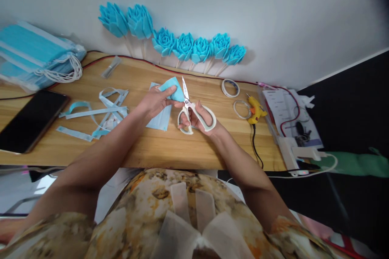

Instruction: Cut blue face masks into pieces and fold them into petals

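Note:
My left hand (155, 102) pinches a folded piece of blue mask fabric (172, 88) above the wooden table (170, 149). My right hand (199, 118) grips white-handled scissors (191, 110), fingers through the loops. The blades point up and away, right beside the held fabric's right edge. Another flat blue piece (159, 120) lies on the table under my left hand.
Cut blue strips (100, 114) lie at left, near a black phone (30, 119) and a stack of face masks (36, 54). Blue fabric roses on sticks (182, 46) lean on the wall. Tape rolls (230, 88), a yellow glue gun (255, 110) and a power strip (291, 149) sit at right.

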`<action>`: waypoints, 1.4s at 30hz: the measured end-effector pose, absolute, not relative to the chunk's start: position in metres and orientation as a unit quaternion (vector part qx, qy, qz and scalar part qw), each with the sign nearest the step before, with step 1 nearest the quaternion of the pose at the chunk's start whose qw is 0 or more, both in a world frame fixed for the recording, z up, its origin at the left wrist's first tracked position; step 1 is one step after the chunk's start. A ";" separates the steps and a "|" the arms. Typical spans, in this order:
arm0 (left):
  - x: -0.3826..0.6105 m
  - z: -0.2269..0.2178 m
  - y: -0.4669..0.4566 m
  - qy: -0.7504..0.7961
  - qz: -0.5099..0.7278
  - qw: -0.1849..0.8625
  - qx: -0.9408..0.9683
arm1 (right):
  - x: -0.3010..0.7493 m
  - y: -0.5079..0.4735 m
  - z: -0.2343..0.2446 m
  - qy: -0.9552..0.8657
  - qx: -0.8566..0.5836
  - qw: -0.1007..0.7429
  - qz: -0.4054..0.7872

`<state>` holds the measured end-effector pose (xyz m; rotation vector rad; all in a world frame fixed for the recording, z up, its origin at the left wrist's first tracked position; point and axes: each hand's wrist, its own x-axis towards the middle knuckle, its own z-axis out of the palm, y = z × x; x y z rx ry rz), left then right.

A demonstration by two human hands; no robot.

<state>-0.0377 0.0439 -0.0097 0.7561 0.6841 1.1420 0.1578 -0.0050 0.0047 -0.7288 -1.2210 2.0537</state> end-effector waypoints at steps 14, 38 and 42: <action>-0.038 -0.009 0.044 0.316 0.510 0.713 0.362 | 0.154 -0.008 0.004 -0.443 -0.303 0.344 0.770; -0.041 0.003 0.042 0.335 0.530 0.690 0.361 | 0.155 -0.010 0.007 -0.460 -0.303 0.342 0.761; -0.040 0.000 0.043 0.346 0.540 0.679 0.356 | 0.155 -0.008 0.007 -0.463 -0.284 0.318 0.777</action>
